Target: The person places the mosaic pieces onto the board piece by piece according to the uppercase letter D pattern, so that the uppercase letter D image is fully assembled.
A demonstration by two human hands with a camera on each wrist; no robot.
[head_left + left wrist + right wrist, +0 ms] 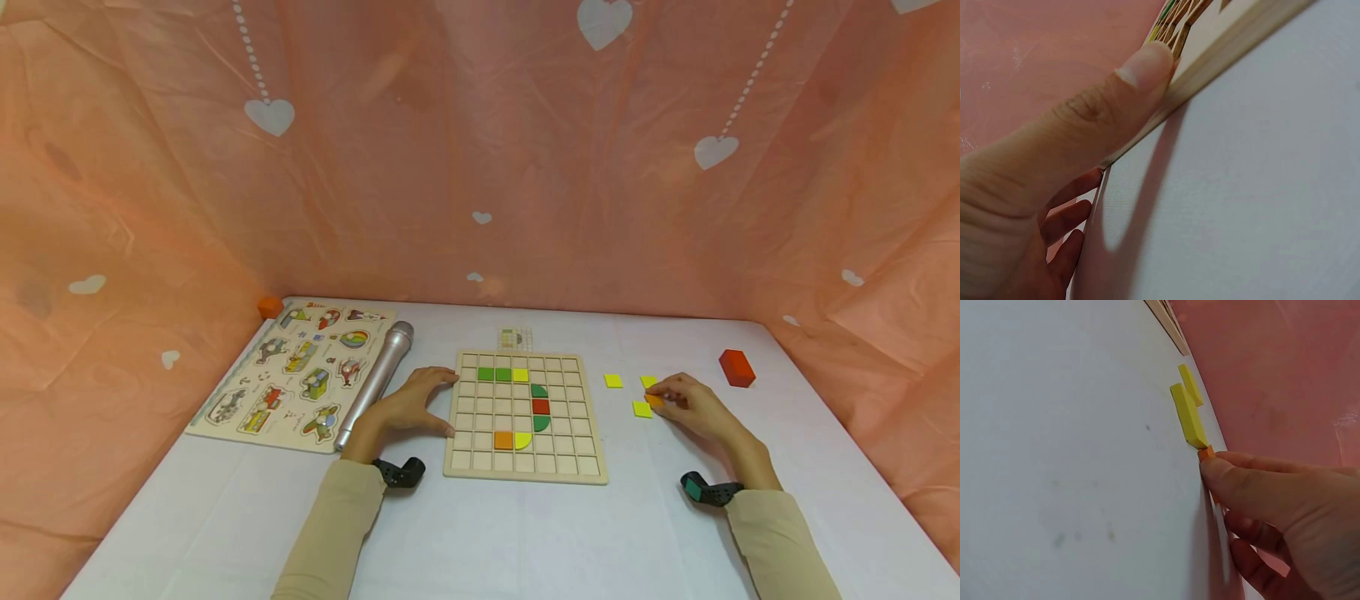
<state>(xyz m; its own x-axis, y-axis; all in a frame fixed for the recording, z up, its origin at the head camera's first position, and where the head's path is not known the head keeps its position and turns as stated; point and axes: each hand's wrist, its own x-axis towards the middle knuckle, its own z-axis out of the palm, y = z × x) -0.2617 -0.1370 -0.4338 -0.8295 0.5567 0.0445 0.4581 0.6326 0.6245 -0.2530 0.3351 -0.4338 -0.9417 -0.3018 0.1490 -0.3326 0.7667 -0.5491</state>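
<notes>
A wooden grid board [468,421] lies on the table with several coloured tiles in it: green, yellow, red and orange. At its left edge, my left hand [408,408] rests with thumb and fingers spread apart. The left wrist view has the thumb [1110,94] against the board's rim [1222,62]. To the board's right, my right hand [693,408] pinches an orange tile [655,401] between thumb and fingers. Yellow tiles lie close by: one [642,409] just in front, another [648,382] behind, and a third [613,381] nearer the board.
A small pattern card [515,338] lies behind the board. On the left are a picture puzzle board [281,375] and a silver microphone [378,379], with an orange block [270,307] at the back corner. A red block [737,367] sits at the right. Pink cloth surrounds the table.
</notes>
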